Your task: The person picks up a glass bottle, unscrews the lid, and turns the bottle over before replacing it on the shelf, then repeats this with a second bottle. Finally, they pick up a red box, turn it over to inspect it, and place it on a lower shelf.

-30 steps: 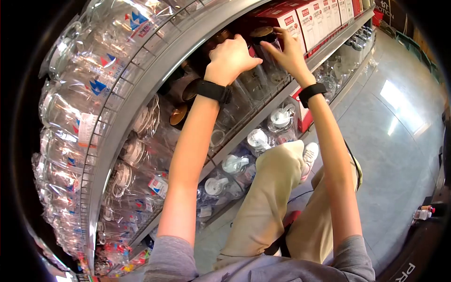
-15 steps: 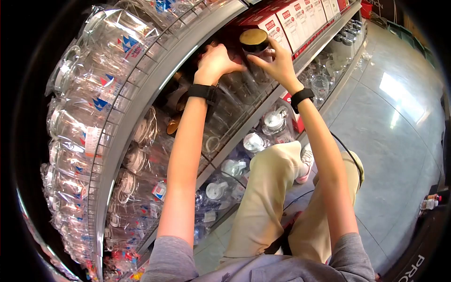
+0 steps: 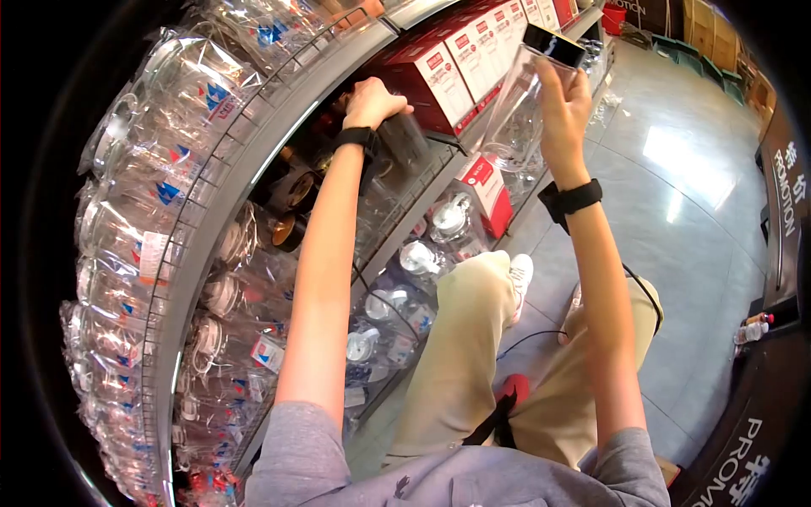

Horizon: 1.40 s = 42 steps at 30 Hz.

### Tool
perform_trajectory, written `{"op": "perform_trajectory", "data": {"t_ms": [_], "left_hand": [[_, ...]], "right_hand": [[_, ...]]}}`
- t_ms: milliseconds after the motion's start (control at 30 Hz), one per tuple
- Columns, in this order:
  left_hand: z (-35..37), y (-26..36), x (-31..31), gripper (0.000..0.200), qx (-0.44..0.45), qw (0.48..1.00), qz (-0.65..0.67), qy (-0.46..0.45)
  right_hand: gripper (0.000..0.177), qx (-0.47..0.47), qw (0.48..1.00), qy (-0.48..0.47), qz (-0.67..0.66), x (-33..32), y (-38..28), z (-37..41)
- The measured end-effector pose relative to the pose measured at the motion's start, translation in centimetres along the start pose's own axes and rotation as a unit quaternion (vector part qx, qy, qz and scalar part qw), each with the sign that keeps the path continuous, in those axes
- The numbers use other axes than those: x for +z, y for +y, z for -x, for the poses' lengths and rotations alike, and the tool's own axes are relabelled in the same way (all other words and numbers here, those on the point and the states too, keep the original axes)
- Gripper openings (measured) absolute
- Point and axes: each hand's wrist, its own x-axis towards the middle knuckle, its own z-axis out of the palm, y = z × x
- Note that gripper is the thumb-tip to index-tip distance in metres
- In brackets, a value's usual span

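Observation:
My right hand [image 3: 564,106] grips a tall clear jar [image 3: 512,106] just below its shiny black lid [image 3: 553,46]. The jar is tilted and held out in front of the shelf edge. My left hand [image 3: 372,103] reaches into the middle shelf, its fingers curled down and their tips hidden. Right beside it stands a clear jar [image 3: 405,139], partly covered by the hand. Further dark-lidded jars [image 3: 291,230] with gold-coloured tops lie in shadow left of my left forearm.
Red and white boxes [image 3: 439,80] line the shelf beyond my left hand. Plastic-wrapped clear jugs [image 3: 198,80] crowd the wire-railed upper shelf [image 3: 224,144] at left. White-lidded jugs [image 3: 422,258] and a red and white box [image 3: 486,190] are below. Grey floor tiles [image 3: 676,245] lie at right.
My right hand has lifted the lidded jar off the shelf and moved it right and outward, bringing its clear body into view. My left hand has shifted slightly left and stays inside the shelf.

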Motion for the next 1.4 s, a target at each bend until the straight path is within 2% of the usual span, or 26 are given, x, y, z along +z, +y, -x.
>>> {"op": "perform_trajectory", "data": {"t_ms": [67,200,233,267,367,533,667,733,833,933,967,1033,1067,1100,1133,1167,1200,1233,1333,1367,1400], "left_hand": [[-1.4,0.3,1.1,0.042,-0.015,0.999,0.024,0.033],[-2.0,1.6,0.3,0.053,-0.014,0.998,0.044,-0.043],[-2.5,1.4,1.2,0.049,0.009,1.0,0.009,0.025],[-3.3,1.4,1.0,0.048,-0.023,0.999,0.02,-0.018],[-4.0,1.2,1.2,0.051,-0.015,0.999,0.023,-0.034],[-2.4,2.1,0.4,0.058,0.003,0.999,-0.002,-0.037],[-2.3,1.8,0.7,0.063,0.01,0.999,-0.03,-0.001],[-2.3,1.8,1.2,0.064,0.01,0.999,-0.048,0.019],[-2.6,1.4,1.1,0.066,0.011,0.999,-0.037,-0.028],[-2.0,1.8,0.7,0.064,0.001,0.999,-0.051,-0.018],[-1.4,1.9,0.7,0.07,0.023,0.998,-0.06,0.01],[1.8,4.1,1.7,0.08,0.025,0.961,-0.155,0.227],[4.1,5.8,3.8,0.079,0.206,0.905,-0.095,0.359],[7.5,8.1,3.3,0.073,0.254,0.934,0.11,0.228],[9.4,9.6,4.6,0.07,0.303,0.896,0.31,0.095],[13.3,11.7,5.4,0.065,0.293,0.876,0.377,0.069],[15.4,13.0,8.1,0.065,0.273,0.8,0.529,-0.076],[17.6,14.9,9.5,0.068,0.295,0.692,0.643,-0.141],[20.9,16.5,11.1,0.065,0.103,0.635,0.667,-0.375],[21.6,17.2,12.1,0.064,0.07,0.635,0.671,-0.376],[21.8,17.3,13.4,0.065,0.056,0.597,0.682,-0.419]], "right_hand": [[0.039,-0.007,1.0,-0.002,0.017,-2.0,-0.7,-0.6],[0.038,-0.03,0.999,0.019,0.037,-3.6,-3.1,-1.1],[0.037,-0.039,0.998,0.029,0.037,-3.9,-3.4,-1.2],[0.035,-0.038,0.997,0.032,0.06,-4.5,-3.5,-1.3],[0.031,-0.037,0.994,0.04,0.098,-6.0,-3.7,-1.9],[0.032,0.002,0.995,0.07,0.072,-6.1,-4.1,-1.8],[0.034,0.045,0.993,0.077,0.073,-5.9,-3.8,-1.6],[0.035,0.06,0.994,0.062,0.074,-5.1,-3.9,-1.1],[0.033,0.093,0.993,0.036,0.071,-4.5,-4.1,-0.3],[0.034,0.118,0.992,0.019,0.048,-3.7,-4.1,0.4],[0.035,0.128,0.991,0.015,0.041,-3.6,-4.3,0.8],[0.038,0.152,0.987,0.018,0.047,-3.3,-5.0,1.4],[0.038,0.174,0.982,0.026,0.075,-3.3,-5.7,1.6],[0.038,0.197,0.975,0.043,0.095,-3.4,-6.2,2.4],[0.039,0.221,0.966,0.065,0.116,-3.7,-6.7,3.3],[0.04,0.242,0.962,0.069,0.102,-4.0,-7.4,4.1],[0.042,0.247,0.961,0.067,0.105,-4.7,-7.8,4.5],[0.044,0.255,0.958,0.068,0.108,-5.9,-8.2,5.1],[0.046,0.283,0.942,0.108,0.142,-10.0,-9.2,7.1],[0.044,0.341,0.921,0.106,0.152,-11.0,-9.9,7.3],[0.042,0.399,0.897,0.103,0.161,-11.8,-10.6,7.4]]}}
